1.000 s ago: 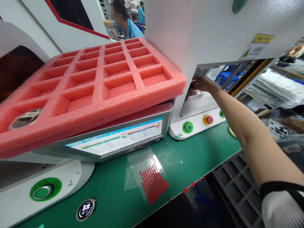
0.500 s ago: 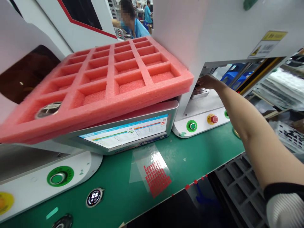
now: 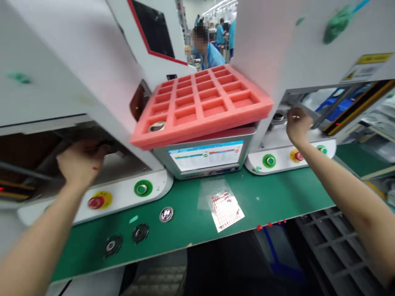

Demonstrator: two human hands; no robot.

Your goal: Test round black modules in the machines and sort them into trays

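My left hand [image 3: 80, 161] reaches into the opening of the left machine [image 3: 123, 176]. Its fingers are curled at a dark part [image 3: 106, 148] in shadow; what they hold is hidden. Inside the right machine's opening, my right hand [image 3: 298, 124] has its fingers closed just right of a metal fixture [image 3: 278, 117] with a round part in it. A small glint shows at those fingers, too small to name. On the green bench lie a round watch face [image 3: 166, 214] with a lit display and two dark round watch parts, one nearer [image 3: 112, 246] and one farther [image 3: 140, 233].
A pink foam tray [image 3: 197, 127] rests atop a monitor [image 3: 212, 158], one watch part in its near-left pocket. Sheets of red stickers [image 3: 226, 209] lie on the bench [image 3: 191, 230]. Green buttons [image 3: 142, 189] and red stop buttons [image 3: 96, 202] line the machine bases. A person [image 3: 214, 55] sits behind.
The view has swung left and back, bringing my left hand and the left machine's opening into sight. My right hand has moved off the fixture to its right side.
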